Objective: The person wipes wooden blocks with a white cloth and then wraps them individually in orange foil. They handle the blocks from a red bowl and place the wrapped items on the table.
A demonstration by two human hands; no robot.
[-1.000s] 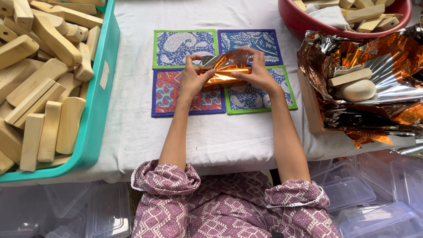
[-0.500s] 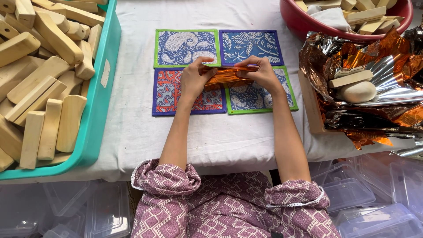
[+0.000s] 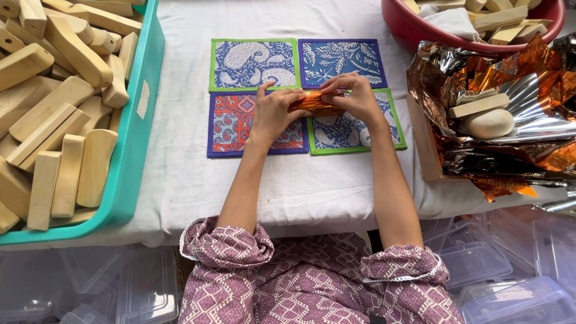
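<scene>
Both hands meet at frame centre, fingers pinched shut round a small orange foil-wrapped bundle (image 3: 315,103). Left hand (image 3: 275,114) grips its left end w/ thumb up; right hand (image 3: 354,96) curls over the right end. What's inside the foil can't be told. The bundle sits just above four printed cloth mats (image 3: 252,63) laid 2x2 on a white tablecloth (image 3: 180,174): blue paisley w/ green border upper left, blue leaf print upper right, red-and-blue lower left, blue w/ green border lower right.

Left edge of frame: a teal plastic crate (image 3: 135,162) heaped w/ pale wooden blocks (image 3: 66,150). Upper right: a red basin (image 3: 420,33) holding more wooden pieces. Right of centre: crumpled orange-and-silver foil sheets (image 3: 522,120) w/ a flat wooden block and a rounded pale lump (image 3: 489,123) resting on them. Bottom of frame: purple patterned sleeves (image 3: 228,246), and clear plastic boxes (image 3: 480,258) below the table.
</scene>
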